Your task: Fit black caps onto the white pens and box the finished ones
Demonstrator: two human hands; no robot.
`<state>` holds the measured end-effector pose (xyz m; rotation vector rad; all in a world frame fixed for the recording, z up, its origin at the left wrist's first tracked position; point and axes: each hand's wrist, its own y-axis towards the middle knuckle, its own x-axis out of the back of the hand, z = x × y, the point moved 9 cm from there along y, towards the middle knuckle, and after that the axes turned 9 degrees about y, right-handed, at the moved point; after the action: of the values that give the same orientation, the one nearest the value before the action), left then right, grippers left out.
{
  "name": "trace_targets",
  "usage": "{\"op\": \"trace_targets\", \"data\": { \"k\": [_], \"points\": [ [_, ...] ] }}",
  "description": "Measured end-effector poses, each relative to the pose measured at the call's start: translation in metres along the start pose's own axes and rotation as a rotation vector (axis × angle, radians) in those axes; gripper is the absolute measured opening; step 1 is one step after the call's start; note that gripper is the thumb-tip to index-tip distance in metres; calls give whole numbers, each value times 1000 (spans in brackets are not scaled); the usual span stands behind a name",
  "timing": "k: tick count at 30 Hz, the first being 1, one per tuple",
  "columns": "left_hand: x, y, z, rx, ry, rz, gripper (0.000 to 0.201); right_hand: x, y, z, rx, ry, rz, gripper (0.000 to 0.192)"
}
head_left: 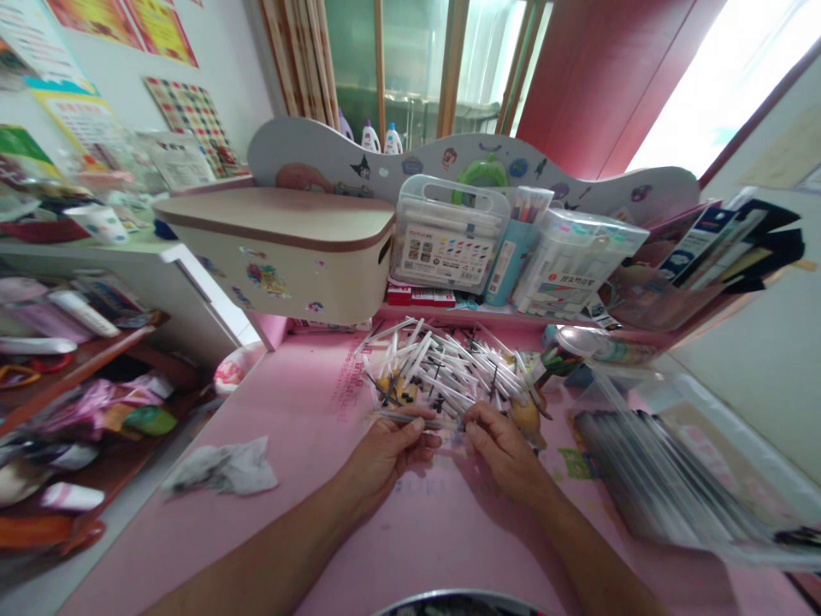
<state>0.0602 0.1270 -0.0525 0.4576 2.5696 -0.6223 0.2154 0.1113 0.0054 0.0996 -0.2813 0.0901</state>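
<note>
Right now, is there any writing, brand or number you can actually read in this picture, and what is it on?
No text reads clearly enough to quote.
Left marker case: a label with colour swatches and small print, blurred.
Right marker case: a label with large characters, too blurred to read.
Pink desk: faint red print beside the pile of white pens, unreadable.
Wall posters: too small.
Blue pen cup: label illegible.

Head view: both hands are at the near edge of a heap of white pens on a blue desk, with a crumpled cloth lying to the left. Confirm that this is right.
One thing is wrong: the desk is pink, not blue. The head view shows the left hand and right hand at the near edge of the heap of white pens, and the crumpled cloth lying to the left.
</note>
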Motion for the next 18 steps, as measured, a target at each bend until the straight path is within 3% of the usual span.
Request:
{"op": "trace_targets", "data": {
  "k": [4,18],
  "points": [
    [0,0,0,6,-1,4,30,-1,-3,-7,-31,22,-14,8],
    [-4,-1,-1,-4,41,47,34,-4,0,-11,-71,36,43,25]
  ]
}}
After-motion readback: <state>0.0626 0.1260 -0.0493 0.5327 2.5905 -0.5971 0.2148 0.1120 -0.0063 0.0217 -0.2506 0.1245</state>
